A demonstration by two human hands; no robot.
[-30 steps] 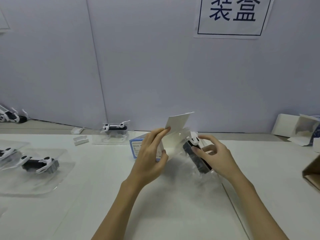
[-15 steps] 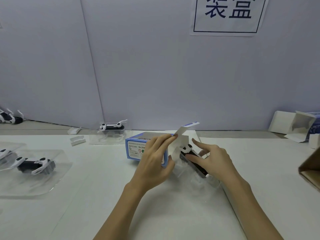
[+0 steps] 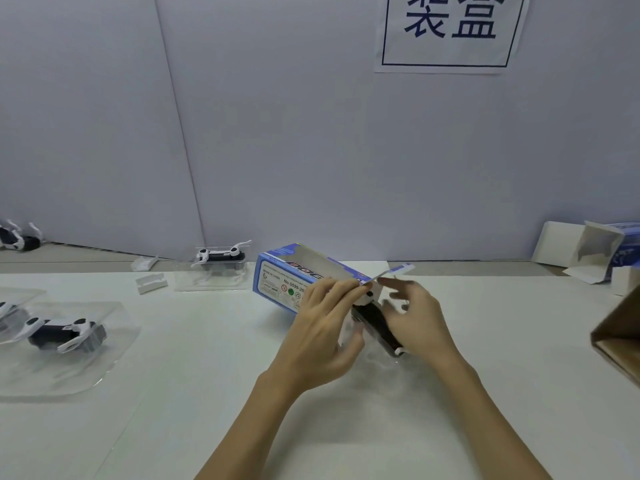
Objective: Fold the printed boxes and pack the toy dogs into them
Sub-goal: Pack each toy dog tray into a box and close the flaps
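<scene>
A blue printed box [image 3: 277, 277] lies on its side on the white table [image 3: 207, 375], its open end turned toward me. My left hand [image 3: 322, 327] grips that near end and holds the box flap [image 3: 391, 273] up. A black and white toy dog [image 3: 375, 318] in a clear plastic tray pokes out of the opening at a slant. My right hand [image 3: 415, 317] holds the dog and its tray from the right, forefinger stretched toward the flap. How far the dog sits inside is hidden by my hands.
More toy dogs in clear trays lie at the left [image 3: 62, 334] and at the back [image 3: 221, 258]. Another dog [image 3: 17, 239] sits far left. White inserts [image 3: 150, 282] lie near the wall. Opened boxes [image 3: 588, 256] stand back right, a brown carton [image 3: 620, 337] at the right edge.
The box was lowered from a raised tilt onto the table and turned so its printed side shows. The flap dropped lower. The dog in its tray moved down with the right hand.
</scene>
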